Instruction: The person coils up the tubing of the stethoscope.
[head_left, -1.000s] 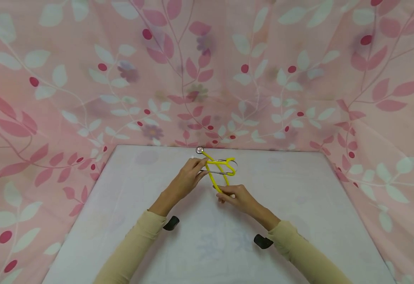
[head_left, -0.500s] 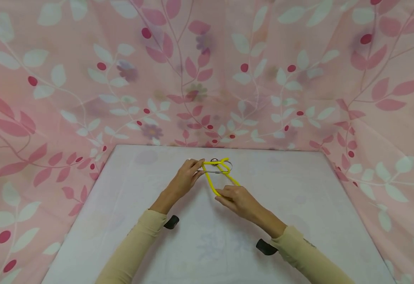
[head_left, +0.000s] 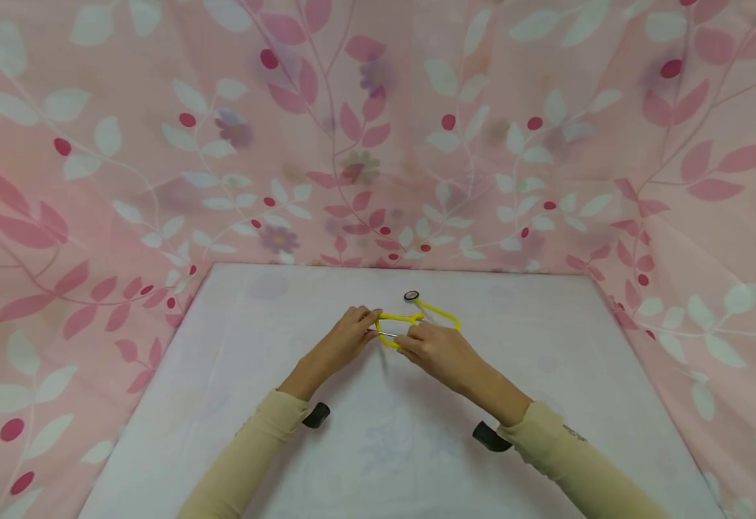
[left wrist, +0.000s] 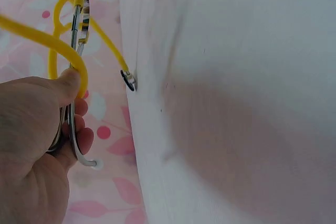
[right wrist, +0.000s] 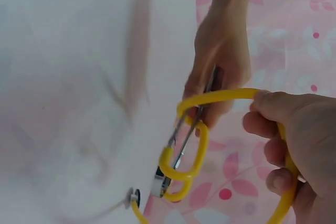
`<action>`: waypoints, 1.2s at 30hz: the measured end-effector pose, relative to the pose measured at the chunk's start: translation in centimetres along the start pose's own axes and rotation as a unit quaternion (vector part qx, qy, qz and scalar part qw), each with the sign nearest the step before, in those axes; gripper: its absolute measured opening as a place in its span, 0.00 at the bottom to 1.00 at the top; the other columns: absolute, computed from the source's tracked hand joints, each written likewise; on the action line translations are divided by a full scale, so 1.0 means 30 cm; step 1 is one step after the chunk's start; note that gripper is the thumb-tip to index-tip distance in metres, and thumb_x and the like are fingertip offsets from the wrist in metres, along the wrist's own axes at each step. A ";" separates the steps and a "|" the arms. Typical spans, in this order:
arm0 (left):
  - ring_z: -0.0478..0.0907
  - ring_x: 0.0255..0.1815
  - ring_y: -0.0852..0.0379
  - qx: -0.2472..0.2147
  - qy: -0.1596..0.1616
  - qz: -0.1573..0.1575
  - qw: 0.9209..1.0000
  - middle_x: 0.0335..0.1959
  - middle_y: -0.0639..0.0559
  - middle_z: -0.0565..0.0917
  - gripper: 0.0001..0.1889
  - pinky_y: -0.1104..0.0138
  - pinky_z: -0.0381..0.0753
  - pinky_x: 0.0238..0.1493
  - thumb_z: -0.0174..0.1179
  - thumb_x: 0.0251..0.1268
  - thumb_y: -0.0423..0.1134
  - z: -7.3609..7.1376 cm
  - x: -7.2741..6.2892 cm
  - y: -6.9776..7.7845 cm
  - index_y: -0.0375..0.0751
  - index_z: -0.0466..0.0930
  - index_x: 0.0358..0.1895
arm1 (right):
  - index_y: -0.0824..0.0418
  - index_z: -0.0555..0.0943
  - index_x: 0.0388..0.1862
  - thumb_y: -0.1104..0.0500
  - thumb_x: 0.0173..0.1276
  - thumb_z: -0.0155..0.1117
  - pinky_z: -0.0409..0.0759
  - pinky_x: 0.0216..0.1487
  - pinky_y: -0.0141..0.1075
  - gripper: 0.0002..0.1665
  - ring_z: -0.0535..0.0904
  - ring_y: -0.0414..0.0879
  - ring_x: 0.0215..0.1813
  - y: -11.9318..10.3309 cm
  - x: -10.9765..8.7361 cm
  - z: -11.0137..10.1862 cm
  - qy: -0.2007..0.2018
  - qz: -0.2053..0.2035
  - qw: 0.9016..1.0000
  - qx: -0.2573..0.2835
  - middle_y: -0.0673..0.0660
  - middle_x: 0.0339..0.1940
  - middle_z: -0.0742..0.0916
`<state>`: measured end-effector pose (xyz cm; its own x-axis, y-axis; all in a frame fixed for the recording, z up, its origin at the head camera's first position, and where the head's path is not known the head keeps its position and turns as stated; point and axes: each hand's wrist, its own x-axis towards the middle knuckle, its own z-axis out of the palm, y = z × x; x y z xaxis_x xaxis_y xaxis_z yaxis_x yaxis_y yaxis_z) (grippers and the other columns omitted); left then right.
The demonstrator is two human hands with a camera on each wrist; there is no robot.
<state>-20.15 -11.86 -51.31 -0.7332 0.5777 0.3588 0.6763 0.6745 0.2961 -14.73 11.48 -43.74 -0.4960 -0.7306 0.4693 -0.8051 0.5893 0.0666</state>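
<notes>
A yellow-tubed stethoscope (head_left: 441, 311) is held between both hands above the far part of the table. My left hand (head_left: 347, 337) grips its folded metal ear tubes (left wrist: 72, 121), and the left thumb presses a bend of the yellow tube against them. One pale ear tip (left wrist: 96, 164) sticks out below the left fingers. With curled fingers my right hand (head_left: 441, 355) holds another stretch of the tube, close beside the left hand. The round chest piece (head_left: 411, 296) hangs on its length of tube behind the right hand; whether it touches the table is unclear.
Beneath the hands spreads a white-covered table (head_left: 378, 454). Pink floral cloth (head_left: 390, 166) rises behind its far edge and along both sides. Black wrist-worn devices (head_left: 316, 415) show under both forearms.
The chest piece has swung from left to right. My right hand has moved rightward and a little away from me, drawing tube with it. The left hand has kept its grip, dropping slightly.
</notes>
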 end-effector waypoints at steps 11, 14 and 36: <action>0.71 0.47 0.57 -0.014 -0.050 0.071 0.996 0.49 0.51 0.79 0.20 0.68 0.77 0.49 0.64 0.65 0.37 -0.015 -0.003 0.108 0.40 0.77 0.60 | 0.55 0.87 0.44 0.55 0.65 0.70 0.82 0.33 0.32 0.10 0.80 0.44 0.36 0.147 0.083 0.020 -0.021 0.067 0.997 0.019 0.50 0.33 0.86; 0.71 0.48 0.57 -0.019 -0.060 0.083 0.995 0.51 0.51 0.79 0.21 0.68 0.76 0.50 0.62 0.67 0.38 -0.028 -0.003 0.118 0.39 0.77 0.61 | 0.56 0.88 0.44 0.55 0.65 0.69 0.83 0.35 0.33 0.11 0.81 0.45 0.37 0.181 0.089 0.038 -0.051 0.085 0.995 0.033 0.51 0.34 0.87; 0.71 0.45 0.58 0.096 -0.067 0.124 0.985 0.51 0.53 0.79 0.34 0.72 0.76 0.46 0.64 0.65 0.37 -0.047 -0.012 0.108 0.42 0.62 0.74 | 0.56 0.88 0.43 0.55 0.68 0.65 0.83 0.40 0.39 0.10 0.80 0.46 0.36 0.278 0.125 0.113 -0.142 0.132 0.977 0.088 0.52 0.36 0.88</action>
<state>-17.60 -10.55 -49.22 -0.5589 0.7821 0.2758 0.8193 0.5722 0.0375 -24.40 12.49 -44.42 -0.7438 -0.6422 0.1854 -0.6683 0.7198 -0.1878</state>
